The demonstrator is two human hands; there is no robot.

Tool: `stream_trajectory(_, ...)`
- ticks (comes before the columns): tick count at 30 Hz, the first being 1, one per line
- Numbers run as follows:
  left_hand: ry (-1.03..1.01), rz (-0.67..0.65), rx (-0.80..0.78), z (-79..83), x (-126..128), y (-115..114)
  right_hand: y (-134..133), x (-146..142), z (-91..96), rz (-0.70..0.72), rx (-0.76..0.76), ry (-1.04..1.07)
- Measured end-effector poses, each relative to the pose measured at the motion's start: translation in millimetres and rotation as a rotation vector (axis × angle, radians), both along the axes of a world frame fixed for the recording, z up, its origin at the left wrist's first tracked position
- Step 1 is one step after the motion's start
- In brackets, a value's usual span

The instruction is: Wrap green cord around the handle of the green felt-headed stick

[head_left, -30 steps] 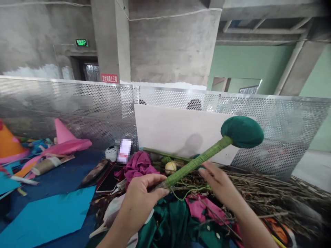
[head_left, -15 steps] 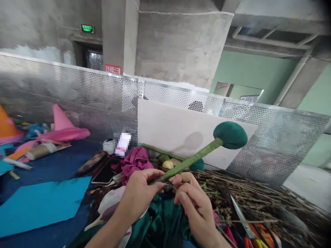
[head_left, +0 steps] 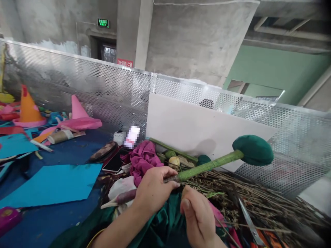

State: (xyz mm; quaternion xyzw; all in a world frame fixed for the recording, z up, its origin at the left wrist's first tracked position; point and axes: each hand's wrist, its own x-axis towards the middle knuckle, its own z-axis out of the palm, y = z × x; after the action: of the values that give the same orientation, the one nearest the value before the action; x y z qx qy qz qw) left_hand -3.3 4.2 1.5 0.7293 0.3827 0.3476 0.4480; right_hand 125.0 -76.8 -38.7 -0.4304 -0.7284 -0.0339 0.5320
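Note:
My left hand [head_left: 155,186] is closed round a stick [head_left: 209,166] wrapped in green strips, with a brown wound section at the fingers. A dark green, cloth-covered round pad [head_left: 253,150] caps its far right end. On the other side of the hand, a purplish-brown wound part ends in a pale pointed tip. My right hand [head_left: 199,215] is curled, thumb against the fingers, just below the stick and apart from it; what it pinches, if anything, is hidden. Dark green shiny cloth [head_left: 165,215] lies beneath both hands.
Scissors [head_left: 248,217] and a heap of dry stems [head_left: 263,196] are on the right. Magenta cloth [head_left: 144,156], a phone [head_left: 113,164] and a white board [head_left: 181,117] stand or lie beyond my hands. Blue sheet [head_left: 54,184] and pink cone hat [head_left: 80,113] are left.
The stick has tilted flatter, its padded end now lower and farther right. My right hand has come away from the stick and curled up. The view has turned left.

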Motion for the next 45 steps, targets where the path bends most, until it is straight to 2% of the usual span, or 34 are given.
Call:
stream_trajectory(4, 0.134, 0.005, 0.093, 1.4, 2, -3, -3, 1, 7.0, -0.049, -0.006, -0.025)
stream_trajectory(10, 0.385, 0.049, 0.298, 4.8, 3, -11, 3, 20, 26.7, 0.163, -0.163, 0.174)
stream_trajectory(19, 0.604, 0.014, 0.476, -4.1, 10, -17, 20, 37, 25.4, 0.040, -0.210, 0.120)
stream_trajectory(25, 0.646, 0.000, 0.612, -5.7, 12, -20, 27, 42, 23.5, -0.070, -0.238, 0.151)
stream_trajectory(36, 0.457, -0.027, 1.112, -19.4, 13, -18, 30, 49, 23.1, -0.146, -0.356, 0.048)
stream_trajectory(40, 0.430, -0.042, 1.153, -20.0, 13, -15, 31, 48, 25.2, -0.127, -0.383, 0.069)
stream_trajectory(45, 0.441, 0.033, 1.088, -14.3, 4, -5, 18, 69, 46.8, -0.033, -0.470, 0.178)
